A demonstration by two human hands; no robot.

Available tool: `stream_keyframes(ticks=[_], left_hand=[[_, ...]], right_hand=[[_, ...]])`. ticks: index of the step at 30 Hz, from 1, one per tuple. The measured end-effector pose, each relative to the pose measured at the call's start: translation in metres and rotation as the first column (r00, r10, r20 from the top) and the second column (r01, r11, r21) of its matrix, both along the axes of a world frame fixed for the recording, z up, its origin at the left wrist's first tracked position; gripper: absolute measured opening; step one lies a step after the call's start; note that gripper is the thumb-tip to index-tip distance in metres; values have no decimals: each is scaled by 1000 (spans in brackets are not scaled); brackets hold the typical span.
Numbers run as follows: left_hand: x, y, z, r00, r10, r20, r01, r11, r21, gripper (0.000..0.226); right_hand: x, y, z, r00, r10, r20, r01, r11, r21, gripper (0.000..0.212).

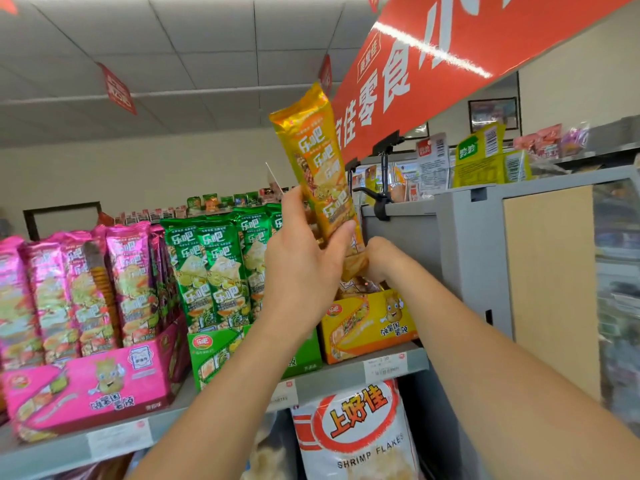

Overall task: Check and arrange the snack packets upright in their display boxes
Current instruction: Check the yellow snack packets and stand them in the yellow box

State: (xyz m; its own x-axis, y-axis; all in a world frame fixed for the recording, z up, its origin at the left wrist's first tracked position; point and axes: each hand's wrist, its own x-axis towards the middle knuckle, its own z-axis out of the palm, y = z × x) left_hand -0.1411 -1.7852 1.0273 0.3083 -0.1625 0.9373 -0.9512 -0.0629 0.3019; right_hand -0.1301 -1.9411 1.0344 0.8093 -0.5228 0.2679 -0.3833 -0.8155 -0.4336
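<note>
A long yellow snack packet stands raised above the yellow display box, tilted slightly left. My left hand grips its lower part, thumb on the right side. My right hand holds the packet's bottom end just above the box, fingers curled round it. More yellow packets lie low inside the box, mostly hidden. Green packets stand upright in a green display box to the left. Pink packets stand in a pink display box further left.
The boxes sit on a grey shelf with price labels. A shrimp flakes bag hangs below. A grey counter unit stands close on the right, with a black clamp and a red banner above.
</note>
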Motion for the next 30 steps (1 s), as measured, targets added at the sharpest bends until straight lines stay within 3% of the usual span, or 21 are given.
stream_keyframes(ticks=[2, 3, 5, 8, 11, 13, 15, 19, 24, 28, 30], left_hand=[[1, 4, 2, 998, -39, -43, 37, 998, -41, 40], [1, 6, 4, 997, -51, -66, 46, 997, -67, 39], [2, 8, 9, 992, -69, -105, 56, 991, -121, 36], [3, 13, 22, 993, -59, -101, 40, 983, -177, 38], [0, 11, 36, 997, -33, -68, 23, 989, -144, 56], [-1, 5, 44, 997, -41, -62, 36, 996, -82, 77], [0, -5, 52, 986, -96, -139, 96, 995, -5, 80], [12, -35, 54, 820, -275, -501, 340, 940, 41, 45], [28, -69, 50, 840, -113, -531, 210, 970, 125, 15], [39, -88, 53, 838, 2, -545, 139, 966, 218, 18], [43, -93, 56, 831, -3, -557, 145, 967, 210, 27]], right_hand=[[-1, -1, -2, 948, -102, 302, 64, 989, 135, 13], [-2, 0, -3, 873, -117, 474, 37, 984, 175, 21], [-11, 6, -6, 639, -58, 767, -119, 978, 174, 36], [-33, 17, -8, 366, 23, 930, -256, 964, 77, 42], [-56, 30, -16, 275, 110, 955, -331, 944, -13, 34], [-69, 36, -26, 332, 151, 931, -375, 927, -16, 27], [-78, 39, -44, 436, 160, 885, -408, 912, 37, 18], [-90, 36, -86, 542, 121, 832, -492, 848, 196, 3], [-92, 28, -118, 645, 147, 750, -419, 889, 186, 14], [-92, 31, -129, 761, 250, 598, -334, 942, 32, 49], [-92, 30, -129, 770, 260, 583, -302, 953, -27, 45]])
